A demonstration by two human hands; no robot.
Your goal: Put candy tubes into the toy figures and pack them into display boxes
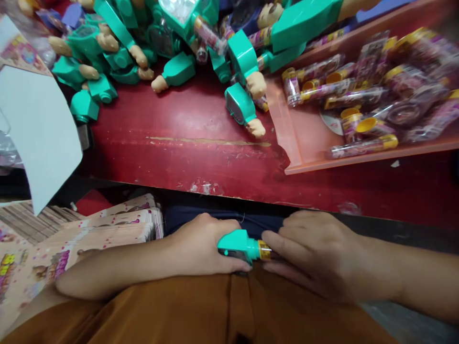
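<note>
Head view, watched from my remote station. 1 teal toy [238, 239] is held off the surface, below the near edge of the red worktop [172, 160], in front of the brown shirt [179, 310]. Left hand [204, 246]: digits bent round the toy's body from opposite sides, pinching it. Right hand [319, 253]: fingers gathered about the tube [265, 250], whose yellow band shows beside the toy's neck; the rest is hidden. How hard it presses, I cannot tell.

Handling, my estimate: toy light, stiff, smooth plastic, likely slippery to damp skin. The dark window is probably the weaker part; I would hold the broad teal sides. Tube seems rigid and light; I would grip it close to the neck, in line, since side load could strain the joint.

Surroundings: other teal toys [179, 69] heap toward the worktop's far edge. Pink tray [304, 143] at its right side holds wrapped tubes [364, 145]. Printed cards [114, 227] lie stacked below the near edge, left.
</note>
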